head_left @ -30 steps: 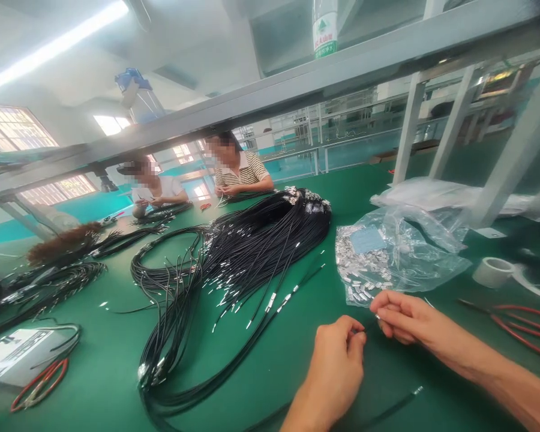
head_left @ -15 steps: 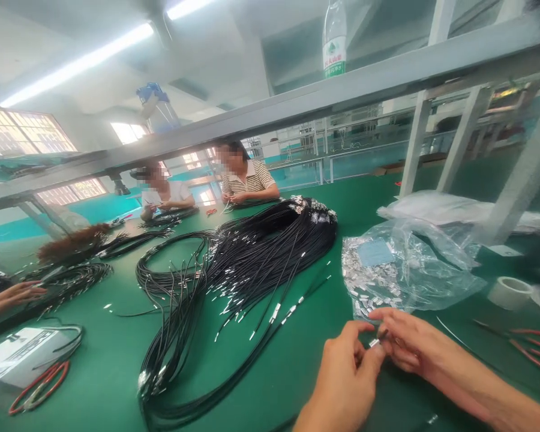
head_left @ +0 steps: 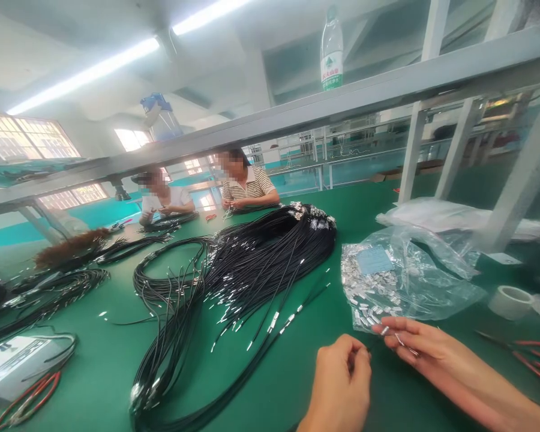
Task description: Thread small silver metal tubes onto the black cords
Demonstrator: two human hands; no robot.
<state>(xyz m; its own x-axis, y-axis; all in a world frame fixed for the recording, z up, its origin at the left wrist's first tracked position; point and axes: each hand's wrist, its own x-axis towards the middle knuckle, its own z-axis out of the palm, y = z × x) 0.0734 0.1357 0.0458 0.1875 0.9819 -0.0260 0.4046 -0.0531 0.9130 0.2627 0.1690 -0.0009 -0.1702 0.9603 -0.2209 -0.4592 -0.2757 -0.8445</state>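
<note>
My left hand (head_left: 341, 384) is closed in a pinch at the lower right. The dark end of a cord (head_left: 371, 348) sticks out of its fingertips. My right hand (head_left: 432, 351), just beside it, holds several small silver metal sleeves (head_left: 400, 341) along its half-curled fingers. Between thumb and forefinger it grips one sleeve (head_left: 384, 331), close to the cord's tip. Whether cord and sleeve touch is too small to tell. Behind the right fingertips lies a clear plastic bag (head_left: 425, 288) with many more such sleeves (head_left: 371, 288).
Bundles of black cords (head_left: 270, 258) with silver tips spread over the green table (head_left: 252, 384). Red-handled pliers (head_left: 535, 360) and a tape roll (head_left: 510, 301) lie at right, a white box (head_left: 22, 363) at left. A metal shelf beam (head_left: 270, 123) crosses above. Two co-workers (head_left: 247, 183) sit opposite.
My hands have moved apart slightly, the right hand's fingers opening out so the metal sleeves show. A co-worker's hand at the left edge has gone out of view.
</note>
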